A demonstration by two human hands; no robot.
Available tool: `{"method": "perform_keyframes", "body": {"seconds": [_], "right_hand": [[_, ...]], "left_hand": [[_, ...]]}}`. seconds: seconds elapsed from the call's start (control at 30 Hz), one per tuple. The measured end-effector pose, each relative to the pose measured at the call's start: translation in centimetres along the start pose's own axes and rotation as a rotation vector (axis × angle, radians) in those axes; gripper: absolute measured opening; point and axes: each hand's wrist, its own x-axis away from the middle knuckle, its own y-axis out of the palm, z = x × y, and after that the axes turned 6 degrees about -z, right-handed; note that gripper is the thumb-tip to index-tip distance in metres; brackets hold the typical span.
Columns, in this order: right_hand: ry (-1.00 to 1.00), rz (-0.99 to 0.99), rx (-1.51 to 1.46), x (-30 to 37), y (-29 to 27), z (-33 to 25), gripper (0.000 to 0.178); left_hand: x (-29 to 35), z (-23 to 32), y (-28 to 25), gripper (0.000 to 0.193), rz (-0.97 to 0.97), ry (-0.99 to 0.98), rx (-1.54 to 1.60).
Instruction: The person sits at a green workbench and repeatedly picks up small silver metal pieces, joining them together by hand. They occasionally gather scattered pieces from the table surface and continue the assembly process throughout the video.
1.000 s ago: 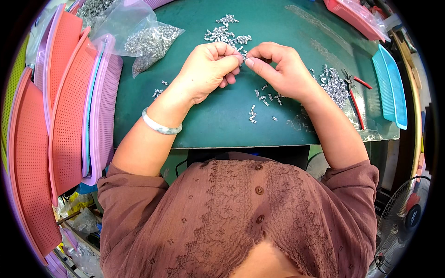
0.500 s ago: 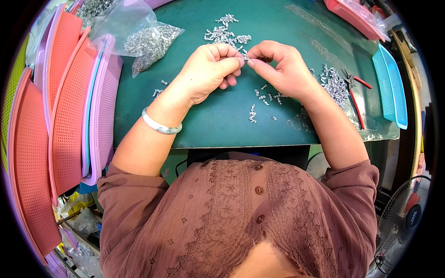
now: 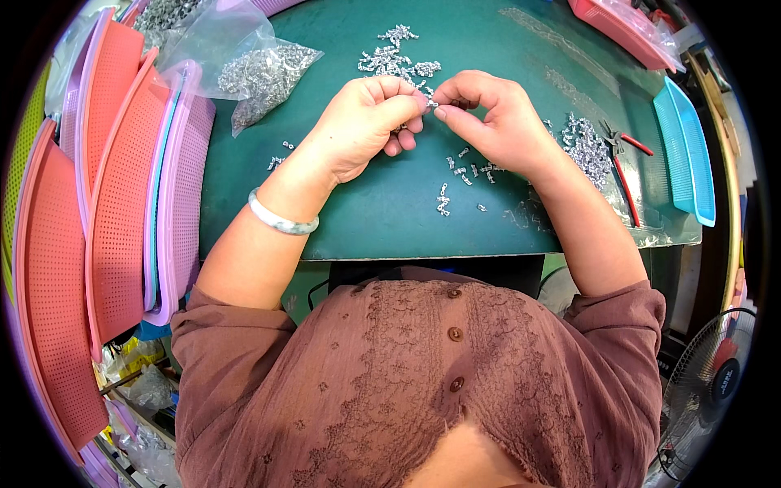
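Over the green table my left hand point(image 3: 378, 118) and my right hand point(image 3: 486, 114) meet, thumbs and forefingers pinched on a small silvery metal part point(image 3: 432, 103) between them. The part is too small to make out its exact shape. Curled fingers of my left hand partly cover another bit of metal in the palm. Just beyond my hands lies a loose heap of similar metal parts point(image 3: 386, 61). Several single pieces point(image 3: 466, 172) are scattered on the near side of my right hand. A bigger pile of parts point(image 3: 587, 150) lies beside my right forearm.
Red-handled pliers point(image 3: 623, 175) rest right of the pile, near a blue plastic basket point(image 3: 682, 150). A clear bag of metal parts point(image 3: 272, 77) lies at the back left. Stacked pink and purple perforated baskets point(image 3: 126, 203) crowd the left side. A fan point(image 3: 708, 390) stands at the lower right.
My hands stay in almost the same place. The fingertips have shifted slightly, and the small metal part shows at a slightly different angle.
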Motion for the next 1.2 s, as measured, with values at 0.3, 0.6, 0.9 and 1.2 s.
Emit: {"method": "perform_keyframes", "body": {"seconds": [0.3, 0.6, 0.9, 1.2], "right_hand": [[-0.028, 0.006, 0.016, 0.0, -0.1, 0.5, 0.012], [0.028, -0.058, 0.341, 0.2, -0.9, 1.2, 0.011], [0.002, -0.069, 0.375, 0.1, -0.5, 1.1, 0.005], [-0.175, 0.023, 0.218, -0.2, -0.4, -0.1, 0.006]], "left_hand": [[-0.1, -0.1, 0.0, 0.010, 0.019, -0.003, -0.025], [-0.1, -0.1, -0.3, 0.008, -0.015, -0.040, 0.073], [-0.2, 0.0, -0.5, 0.011, -0.007, -0.057, 0.140], [0.0, 0.0, 0.3, 0.014, -0.001, -0.122, -0.069]]}}
